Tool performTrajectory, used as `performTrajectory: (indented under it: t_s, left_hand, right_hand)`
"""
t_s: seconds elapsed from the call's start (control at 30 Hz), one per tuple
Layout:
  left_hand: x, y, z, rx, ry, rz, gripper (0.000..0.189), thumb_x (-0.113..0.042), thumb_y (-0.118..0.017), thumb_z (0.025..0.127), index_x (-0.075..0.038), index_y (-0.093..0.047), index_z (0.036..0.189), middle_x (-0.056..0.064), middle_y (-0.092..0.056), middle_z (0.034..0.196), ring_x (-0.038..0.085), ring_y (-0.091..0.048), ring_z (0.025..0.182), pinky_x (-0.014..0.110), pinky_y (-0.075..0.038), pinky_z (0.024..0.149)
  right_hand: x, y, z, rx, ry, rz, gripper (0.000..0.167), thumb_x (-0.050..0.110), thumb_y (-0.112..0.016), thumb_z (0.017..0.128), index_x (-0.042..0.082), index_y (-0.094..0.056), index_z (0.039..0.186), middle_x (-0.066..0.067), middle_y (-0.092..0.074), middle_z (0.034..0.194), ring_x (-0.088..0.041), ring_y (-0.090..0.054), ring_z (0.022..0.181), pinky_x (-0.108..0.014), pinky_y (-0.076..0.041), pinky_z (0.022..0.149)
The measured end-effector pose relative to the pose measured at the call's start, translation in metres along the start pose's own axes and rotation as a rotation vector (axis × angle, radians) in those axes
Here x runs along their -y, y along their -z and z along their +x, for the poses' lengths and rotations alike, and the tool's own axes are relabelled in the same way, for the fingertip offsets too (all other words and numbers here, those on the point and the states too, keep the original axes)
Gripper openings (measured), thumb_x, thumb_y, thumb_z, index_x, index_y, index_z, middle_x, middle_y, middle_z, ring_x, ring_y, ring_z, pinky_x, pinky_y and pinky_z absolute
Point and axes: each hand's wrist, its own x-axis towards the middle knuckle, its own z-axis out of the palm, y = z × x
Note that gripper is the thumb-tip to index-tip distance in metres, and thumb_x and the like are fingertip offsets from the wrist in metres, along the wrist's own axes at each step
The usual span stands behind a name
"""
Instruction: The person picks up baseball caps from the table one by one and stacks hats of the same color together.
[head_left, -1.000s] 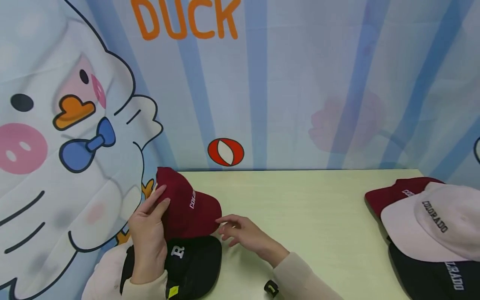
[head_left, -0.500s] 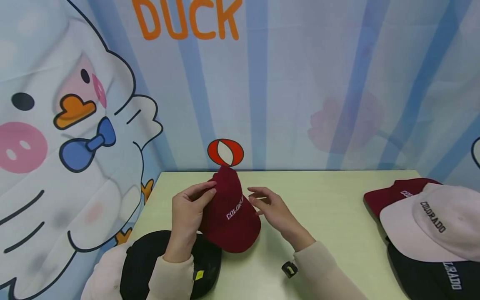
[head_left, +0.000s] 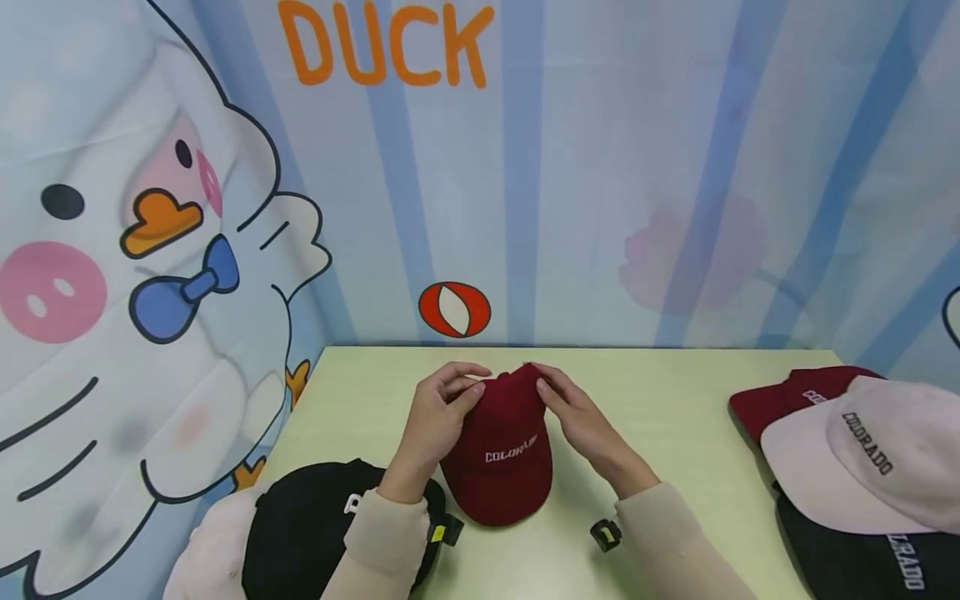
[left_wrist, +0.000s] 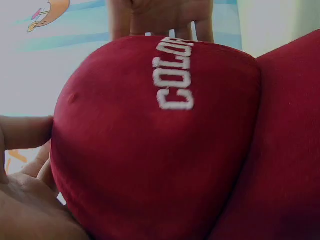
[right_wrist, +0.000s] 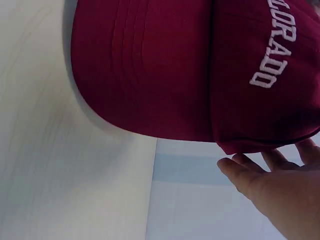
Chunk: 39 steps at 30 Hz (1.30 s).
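A maroon baseball cap [head_left: 498,487] with white COLORADO lettering is held over the middle of the table, its brim toward me. My left hand [head_left: 431,425] grips the left side of the crown, thumb in front and fingers behind. On the opposite side, my right hand [head_left: 596,429] holds the upper right edge of the cap between thumb and fingers. Lettering and crown of the cap [left_wrist: 150,130] fill the left wrist view. Fingers of the right hand [right_wrist: 280,190] meet the cap's edge in the right wrist view, their tips partly hidden behind it.
At the lower left lie a black cap [head_left: 300,525] and a white cap [head_left: 206,550], overlapping. To the right, a maroon cap [head_left: 761,400], a white cap [head_left: 870,467] and a black cap [head_left: 832,546] overlap. A printed cloth [head_left: 570,167] hangs behind the table [head_left: 660,392].
The maroon cap has come right from above the black cap to the middle, its brim turning toward me. My right hand, earlier beside the brim, has taken hold of the upper right edge.
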Motion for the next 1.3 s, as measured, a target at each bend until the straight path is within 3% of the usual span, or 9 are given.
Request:
performTrajectory:
  t_s: [0.1,0.2,0.4,0.53,0.7,0.87,1.03,1.13,1.3]
  left_hand:
    - [0.004,-0.008,0.006,-0.046,-0.017,-0.006,0.02,-0.005,-0.06,0.103,-0.013,-0.073,0.116,0.01,-0.076,0.105,0.018,-0.067,0.092,0.03,-0.056,0.08]
    - [0.009,-0.017,0.012,-0.111,-0.037,-0.003,0.021,-0.006,-0.058,0.104,-0.015,-0.075,0.113,0.008,-0.074,0.109,0.019,-0.065,0.097,0.032,-0.055,0.082]
    - [0.016,-0.033,0.021,-0.258,-0.055,0.076,0.024,-0.01,-0.057,0.105,-0.021,-0.078,0.108,0.0,-0.075,0.109,0.018,-0.064,0.098,0.035,-0.051,0.086]
    - [0.021,-0.038,0.027,-0.336,-0.08,0.128,0.025,-0.012,-0.057,0.105,-0.024,-0.079,0.104,-0.001,-0.076,0.107,0.019,-0.064,0.099,0.039,-0.043,0.092]
    - [0.023,-0.04,0.031,-0.4,-0.065,0.157,0.024,-0.014,-0.056,0.105,-0.023,-0.078,0.107,0.003,-0.072,0.115,0.025,-0.053,0.121,0.05,-0.034,0.102]
    - [0.027,-0.039,0.032,-0.421,-0.039,0.126,0.024,-0.013,-0.055,0.105,-0.019,-0.075,0.116,0.007,-0.066,0.125,0.031,-0.04,0.137,0.056,-0.028,0.111]
    - [0.033,-0.038,0.029,-0.422,0.016,0.072,0.028,-0.011,-0.054,0.104,-0.017,-0.069,0.127,0.008,-0.06,0.137,0.029,-0.04,0.137,0.055,-0.034,0.113]
    - [0.038,-0.037,0.028,-0.424,0.052,0.065,0.036,-0.011,-0.054,0.104,-0.015,-0.062,0.138,0.01,-0.05,0.15,0.031,-0.036,0.143,0.058,-0.035,0.116]
    - [0.047,-0.037,0.028,-0.42,0.118,0.049,0.052,-0.013,-0.052,0.102,-0.012,-0.045,0.154,0.014,-0.028,0.167,0.037,-0.023,0.153,0.065,-0.027,0.122]
  right_hand:
    - [-0.003,0.002,-0.002,-0.052,0.015,0.034,0.04,0.033,-0.045,0.112,0.014,-0.05,0.146,-0.01,-0.056,0.143,-0.027,-0.049,0.138,-0.056,-0.027,0.125]
    - [-0.004,0.001,-0.004,-0.116,0.004,0.068,0.031,0.028,-0.05,0.111,0.009,-0.056,0.134,-0.009,-0.061,0.127,-0.023,-0.056,0.121,-0.055,-0.032,0.12]
    - [0.0,-0.006,-0.001,-0.237,-0.056,0.129,0.026,0.023,-0.053,0.109,0.007,-0.06,0.128,-0.008,-0.057,0.137,-0.021,-0.061,0.121,-0.052,-0.04,0.119]
    - [0.004,-0.01,0.006,-0.305,-0.072,0.156,0.025,0.021,-0.051,0.11,0.005,-0.06,0.127,-0.011,-0.054,0.14,-0.018,-0.061,0.11,-0.05,-0.047,0.112]
    - [0.003,-0.014,0.017,-0.357,-0.099,0.205,0.024,0.02,-0.052,0.109,0.005,-0.06,0.126,-0.013,-0.056,0.134,-0.018,-0.058,0.104,-0.054,-0.047,0.11]
    - [-0.003,-0.017,0.029,-0.375,-0.126,0.262,0.023,0.02,-0.052,0.109,0.006,-0.06,0.127,-0.011,-0.056,0.13,-0.02,-0.057,0.108,-0.058,-0.046,0.112]
    - [-0.009,-0.019,0.042,-0.369,-0.123,0.266,0.025,0.021,-0.052,0.11,0.007,-0.059,0.129,-0.012,-0.056,0.133,-0.021,-0.055,0.114,-0.058,-0.046,0.112]
    - [-0.01,-0.019,0.052,-0.371,-0.124,0.258,0.026,0.022,-0.051,0.11,0.008,-0.059,0.13,-0.012,-0.056,0.135,-0.022,-0.054,0.115,-0.056,-0.047,0.111]
    - [-0.01,-0.021,0.07,-0.378,-0.158,0.27,0.028,0.024,-0.051,0.11,0.007,-0.057,0.132,-0.012,-0.056,0.134,-0.023,-0.055,0.116,-0.052,-0.049,0.105]
